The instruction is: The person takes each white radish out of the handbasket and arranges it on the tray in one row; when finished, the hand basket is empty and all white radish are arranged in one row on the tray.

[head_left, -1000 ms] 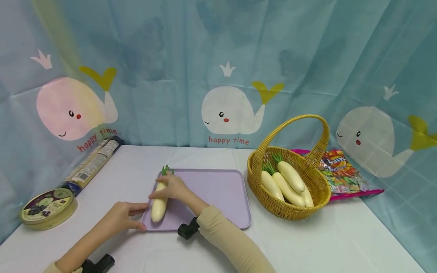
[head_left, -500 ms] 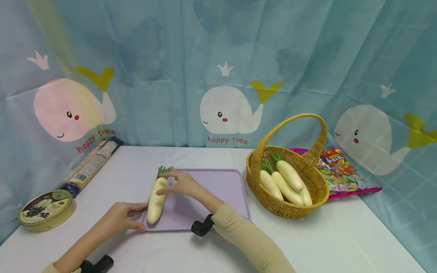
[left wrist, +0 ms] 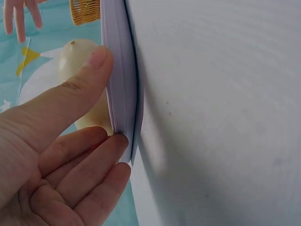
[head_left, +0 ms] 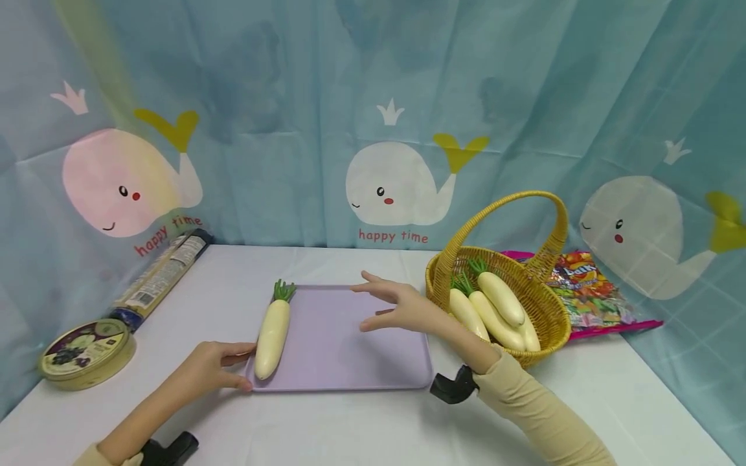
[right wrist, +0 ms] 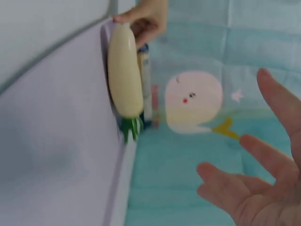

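Note:
A white radish (head_left: 272,338) with a green leafy top lies along the left side of a lilac tray (head_left: 350,362). My left hand (head_left: 204,372) holds the tray's near left corner, its thumb and fingertips against the rim in the left wrist view. Over the tray's right part hovers my right hand (head_left: 402,307), fingers spread and nothing in them. To its right stands a yellow wicker basket (head_left: 556,323) with an arched handle, holding several more white radishes (head_left: 500,299). The right wrist view also shows the lone radish (right wrist: 124,70) beside the left hand (right wrist: 150,16).
At the left a round tin (head_left: 87,356) with a fruit label lies by a long printed packet (head_left: 163,275). A colourful candy bag (head_left: 588,291) with a pink edge lies behind the basket. A blue curtain (head_left: 280,194) with whale prints hangs behind the white table (head_left: 326,427).
My right hand has let go of the radish and moved right across the tray, toward the basket. The radish stays on the tray's left side. My left hand keeps its place.

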`<move>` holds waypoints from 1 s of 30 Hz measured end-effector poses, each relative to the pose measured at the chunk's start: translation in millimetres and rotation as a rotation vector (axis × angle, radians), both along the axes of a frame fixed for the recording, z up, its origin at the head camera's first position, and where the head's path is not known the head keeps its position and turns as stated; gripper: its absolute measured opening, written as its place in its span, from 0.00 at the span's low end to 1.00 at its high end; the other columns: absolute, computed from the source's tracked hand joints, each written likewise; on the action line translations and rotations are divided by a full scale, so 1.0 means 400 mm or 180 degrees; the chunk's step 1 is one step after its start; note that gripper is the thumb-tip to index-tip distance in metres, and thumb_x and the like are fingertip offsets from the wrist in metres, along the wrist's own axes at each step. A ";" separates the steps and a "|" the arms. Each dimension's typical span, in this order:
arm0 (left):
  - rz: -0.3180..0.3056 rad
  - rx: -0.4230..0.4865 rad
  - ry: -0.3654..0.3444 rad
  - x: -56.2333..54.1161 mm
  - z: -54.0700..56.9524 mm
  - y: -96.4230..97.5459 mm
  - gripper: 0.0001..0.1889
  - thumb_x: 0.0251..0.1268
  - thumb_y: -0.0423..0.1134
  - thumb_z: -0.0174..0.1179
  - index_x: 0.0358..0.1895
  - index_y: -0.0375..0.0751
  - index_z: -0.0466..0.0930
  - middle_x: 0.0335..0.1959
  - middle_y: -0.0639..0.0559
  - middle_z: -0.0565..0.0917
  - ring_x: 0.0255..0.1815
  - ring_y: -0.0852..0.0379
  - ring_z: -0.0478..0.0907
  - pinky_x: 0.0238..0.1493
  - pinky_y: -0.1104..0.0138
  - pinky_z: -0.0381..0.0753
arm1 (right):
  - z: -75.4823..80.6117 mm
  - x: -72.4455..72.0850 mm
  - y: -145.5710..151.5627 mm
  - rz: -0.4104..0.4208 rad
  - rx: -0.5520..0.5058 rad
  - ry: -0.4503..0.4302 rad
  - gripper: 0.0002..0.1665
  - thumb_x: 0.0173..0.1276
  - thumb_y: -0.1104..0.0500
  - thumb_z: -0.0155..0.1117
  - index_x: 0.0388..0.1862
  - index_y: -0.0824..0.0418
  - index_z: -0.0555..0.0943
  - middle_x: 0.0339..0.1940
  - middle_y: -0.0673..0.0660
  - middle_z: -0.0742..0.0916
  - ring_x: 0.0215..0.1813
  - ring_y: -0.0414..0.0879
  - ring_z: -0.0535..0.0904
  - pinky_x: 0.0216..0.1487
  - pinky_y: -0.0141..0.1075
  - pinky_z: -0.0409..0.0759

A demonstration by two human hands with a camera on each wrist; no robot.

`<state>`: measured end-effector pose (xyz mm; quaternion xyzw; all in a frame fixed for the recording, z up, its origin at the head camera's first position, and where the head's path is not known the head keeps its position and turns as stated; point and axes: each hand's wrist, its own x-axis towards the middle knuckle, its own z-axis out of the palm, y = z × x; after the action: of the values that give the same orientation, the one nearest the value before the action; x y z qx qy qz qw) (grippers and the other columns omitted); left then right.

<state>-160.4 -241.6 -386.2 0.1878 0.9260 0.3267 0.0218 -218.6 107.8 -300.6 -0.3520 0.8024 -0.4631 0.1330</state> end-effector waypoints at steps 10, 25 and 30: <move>0.0005 0.0011 0.0010 -0.001 -0.001 0.011 0.40 0.30 0.51 0.72 0.50 0.26 0.75 0.47 0.33 0.77 0.43 0.44 0.78 0.42 0.61 0.79 | 0.067 0.038 0.213 0.0125 0.0115 0.0312 0.41 0.51 0.59 0.71 0.64 0.59 0.66 0.68 0.54 0.62 0.65 0.50 0.60 0.48 0.38 0.77; 0.0110 -0.0147 -0.0023 0.002 0.004 0.009 0.40 0.28 0.52 0.72 0.50 0.30 0.76 0.47 0.35 0.77 0.45 0.43 0.76 0.45 0.57 0.77 | 0.093 -0.047 0.457 0.0146 0.0280 0.1038 0.33 0.57 0.71 0.62 0.63 0.66 0.66 0.64 0.57 0.69 0.62 0.35 0.63 0.50 0.28 0.73; 0.0196 -0.0174 -0.0093 0.004 0.008 0.007 0.39 0.29 0.51 0.72 0.50 0.30 0.76 0.47 0.37 0.78 0.47 0.41 0.75 0.47 0.53 0.75 | 0.086 -0.107 0.470 -0.0199 0.0719 0.1008 0.33 0.60 0.64 0.63 0.64 0.64 0.65 0.65 0.61 0.66 0.65 0.45 0.59 0.58 0.35 0.68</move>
<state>-158.7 -239.0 -382.9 0.1537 0.9396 0.3044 0.0303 -261.4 295.9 -266.3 -0.3782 0.8708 -0.3128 0.0292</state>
